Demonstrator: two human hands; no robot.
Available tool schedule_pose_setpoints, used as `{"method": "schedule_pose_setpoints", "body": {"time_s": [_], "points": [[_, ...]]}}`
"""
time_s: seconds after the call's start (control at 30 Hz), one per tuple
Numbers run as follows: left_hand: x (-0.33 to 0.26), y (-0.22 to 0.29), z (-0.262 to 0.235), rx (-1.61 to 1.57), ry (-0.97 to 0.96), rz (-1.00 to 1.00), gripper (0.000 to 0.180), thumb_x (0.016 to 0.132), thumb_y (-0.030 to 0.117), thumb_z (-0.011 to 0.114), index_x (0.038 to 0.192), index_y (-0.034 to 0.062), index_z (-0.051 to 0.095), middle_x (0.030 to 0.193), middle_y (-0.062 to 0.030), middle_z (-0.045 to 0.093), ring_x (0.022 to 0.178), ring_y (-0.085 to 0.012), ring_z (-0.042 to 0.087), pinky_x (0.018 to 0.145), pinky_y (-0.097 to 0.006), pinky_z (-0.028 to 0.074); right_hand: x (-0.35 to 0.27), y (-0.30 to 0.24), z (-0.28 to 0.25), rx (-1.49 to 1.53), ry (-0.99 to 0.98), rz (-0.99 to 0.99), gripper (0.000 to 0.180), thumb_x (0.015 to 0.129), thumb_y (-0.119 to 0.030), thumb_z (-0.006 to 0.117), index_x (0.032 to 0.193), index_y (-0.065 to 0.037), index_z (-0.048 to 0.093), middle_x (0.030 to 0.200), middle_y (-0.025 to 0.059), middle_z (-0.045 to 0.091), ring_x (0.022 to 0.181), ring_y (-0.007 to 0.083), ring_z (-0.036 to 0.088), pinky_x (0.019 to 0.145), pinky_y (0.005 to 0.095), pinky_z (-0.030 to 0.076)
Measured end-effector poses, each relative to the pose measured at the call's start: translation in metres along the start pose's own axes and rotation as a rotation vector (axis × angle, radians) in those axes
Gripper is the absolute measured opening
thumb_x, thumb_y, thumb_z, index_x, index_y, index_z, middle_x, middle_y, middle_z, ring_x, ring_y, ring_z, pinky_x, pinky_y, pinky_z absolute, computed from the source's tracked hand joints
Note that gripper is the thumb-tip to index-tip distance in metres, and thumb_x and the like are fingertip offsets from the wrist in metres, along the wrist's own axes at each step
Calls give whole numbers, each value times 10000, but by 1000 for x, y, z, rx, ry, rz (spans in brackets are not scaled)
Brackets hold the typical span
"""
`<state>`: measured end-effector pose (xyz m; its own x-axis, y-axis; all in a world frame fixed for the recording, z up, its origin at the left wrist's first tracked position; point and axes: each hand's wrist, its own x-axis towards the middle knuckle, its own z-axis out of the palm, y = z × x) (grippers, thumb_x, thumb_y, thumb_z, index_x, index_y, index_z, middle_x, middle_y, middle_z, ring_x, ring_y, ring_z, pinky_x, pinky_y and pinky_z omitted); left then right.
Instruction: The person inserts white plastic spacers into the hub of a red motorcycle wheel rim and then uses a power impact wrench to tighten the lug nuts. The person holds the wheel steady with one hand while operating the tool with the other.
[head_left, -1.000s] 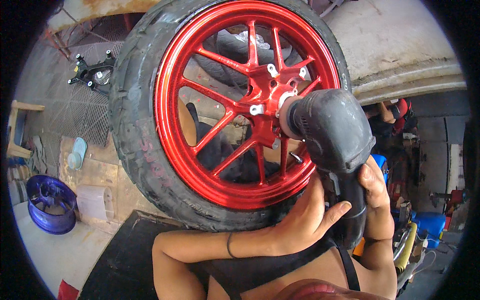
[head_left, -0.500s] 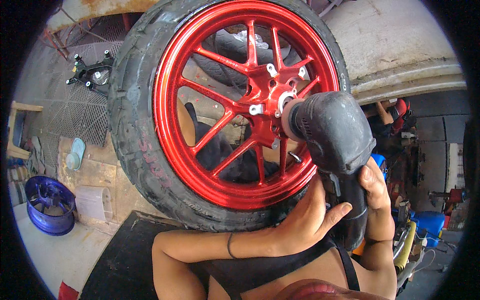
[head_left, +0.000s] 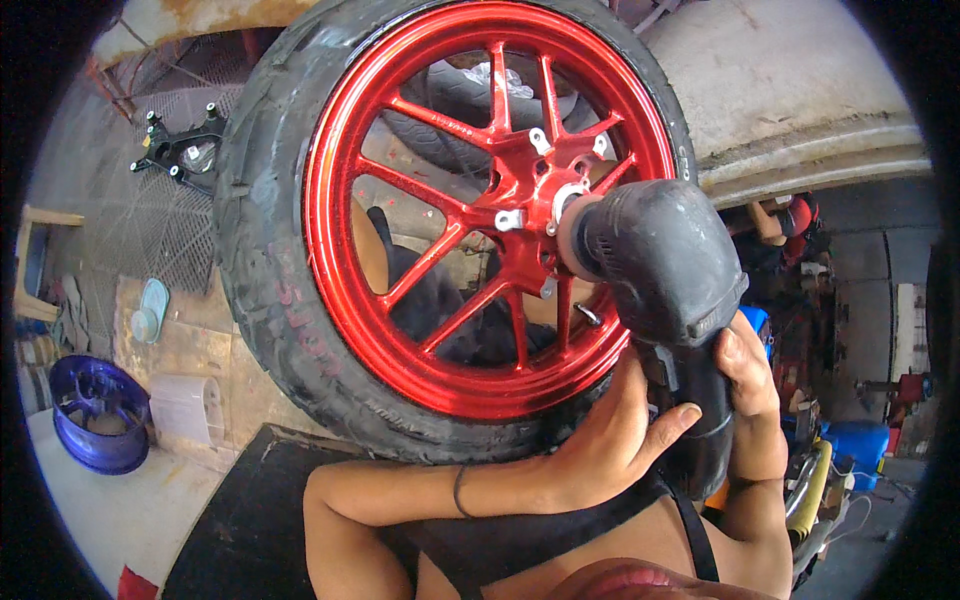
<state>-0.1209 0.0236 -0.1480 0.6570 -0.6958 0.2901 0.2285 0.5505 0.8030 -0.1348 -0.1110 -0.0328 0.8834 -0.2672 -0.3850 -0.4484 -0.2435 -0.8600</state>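
A motorcycle wheel with a glossy red spoked rim (head_left: 420, 260) and a black tyre (head_left: 265, 260) stands upright in front of me. A black power tool (head_left: 655, 265) has its nose pressed against the red hub (head_left: 535, 190). My right hand (head_left: 745, 375) is wrapped around the tool's handle from the right. My left hand (head_left: 615, 435) cups the lower edge of the tyre and the handle from the left, thumb raised; a thin dark band sits on its wrist.
A blue rim (head_left: 95, 415) lies on the floor at lower left, beside a white sheet (head_left: 185, 410). A black bracket (head_left: 185, 145) rests on mesh at upper left. A dark mat (head_left: 250, 520) lies under me. Cluttered gear and a blue container (head_left: 860, 445) stand at right.
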Motion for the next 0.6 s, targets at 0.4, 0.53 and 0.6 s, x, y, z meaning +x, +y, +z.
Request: {"method": "schedule_pose_setpoints", "body": {"time_s": [0.4, 0.53, 0.6], "points": [[2, 0, 0, -2, -29, -9, 797, 992, 257, 563, 1455, -128, 40, 1427, -342, 252, 1357, -433, 306, 1117, -461, 254, -2, 0, -2, 16, -25, 21, 797, 830, -577, 630, 1271, 80, 543, 1203, 165, 624, 1101, 244, 588, 975, 363, 434], [4, 1, 1, -11, 1, 31, 789, 993, 254, 562, 1457, -128, 51, 1425, -339, 257, 1355, -427, 311, 1115, -454, 258, 1, -3, -4, 6, -26, 15, 791, 830, -569, 635, 1273, 79, 538, 1197, 161, 627, 1094, 238, 592, 965, 357, 442], [7, -1, 1, -56, 10, 27, 775, 993, 246, 561, 1455, -130, 65, 1414, -333, 272, 1344, -419, 325, 1111, -448, 264, 5, -5, -5, 29, -43, 30, 790, 828, -567, 637, 1274, 78, 537, 1198, 161, 626, 1094, 236, 592, 963, 355, 445]]}}
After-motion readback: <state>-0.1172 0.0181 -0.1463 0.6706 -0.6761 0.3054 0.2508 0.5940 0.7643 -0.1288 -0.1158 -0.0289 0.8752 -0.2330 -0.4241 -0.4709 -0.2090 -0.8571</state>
